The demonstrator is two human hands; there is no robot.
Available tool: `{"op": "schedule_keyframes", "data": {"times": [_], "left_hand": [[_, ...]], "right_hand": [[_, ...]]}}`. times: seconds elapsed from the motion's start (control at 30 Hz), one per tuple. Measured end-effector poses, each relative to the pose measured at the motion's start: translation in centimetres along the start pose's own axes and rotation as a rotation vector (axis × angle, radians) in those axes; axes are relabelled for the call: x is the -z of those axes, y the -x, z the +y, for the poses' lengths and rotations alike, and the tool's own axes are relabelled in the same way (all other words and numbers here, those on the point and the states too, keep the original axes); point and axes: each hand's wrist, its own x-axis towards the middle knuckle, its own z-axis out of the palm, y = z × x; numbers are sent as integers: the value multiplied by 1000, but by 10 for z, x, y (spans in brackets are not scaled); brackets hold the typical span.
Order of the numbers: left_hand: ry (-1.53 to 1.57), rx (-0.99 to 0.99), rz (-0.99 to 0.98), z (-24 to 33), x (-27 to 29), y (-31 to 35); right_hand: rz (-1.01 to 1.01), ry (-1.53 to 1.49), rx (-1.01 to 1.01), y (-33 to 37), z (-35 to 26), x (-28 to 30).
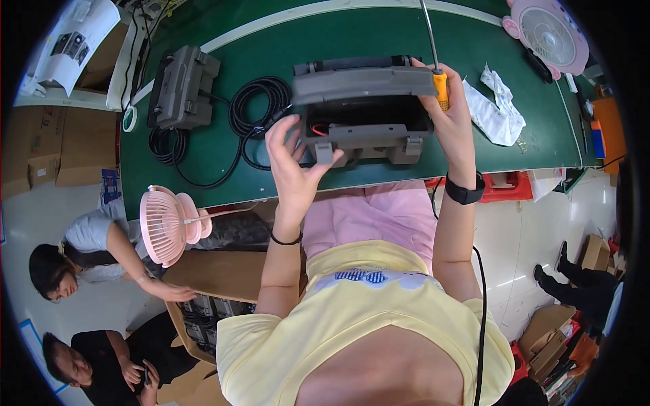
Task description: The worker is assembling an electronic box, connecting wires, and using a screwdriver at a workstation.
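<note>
A grey plastic case [369, 139] stands at the table's front edge with its lid [365, 84] raised partway. Inside, a short red wire [318, 128] shows at the left, and the rest of the interior is dark. My left hand [291, 159] is bent round the case's front left corner, its thumb by the left latch [323, 152]. My right hand [452, 115] grips a screwdriver [440, 88] with a yellow-orange handle, shaft pointing up and away. That hand's fingers also reach behind the lid's right end, where they are partly hidden.
On the green table [271, 51] lie a second grey case [186, 88], a coiled black cable [261, 105] and a white cloth [497, 108]. A pink fan [166, 223] sits by the front left edge, another fan [545, 34] far right. Two people are at left, near an open carton [220, 271].
</note>
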Motion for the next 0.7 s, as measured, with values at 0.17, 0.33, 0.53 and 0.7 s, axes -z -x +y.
{"op": "schedule_keyframes", "data": {"times": [0.17,0.33,0.53,0.7], "left_hand": [[230,146,55,2,-4,-11],[262,110,72,-5,-7,-4],[125,14,124,-15,-6,5],[10,-84,80,-13,0,7]], "right_hand": [[16,141,-106,1,0,2],[36,-180,-12,0,4,-2],[20,-109,-28,5,8,-11],[12,-122,-59,5,5,-18]]}}
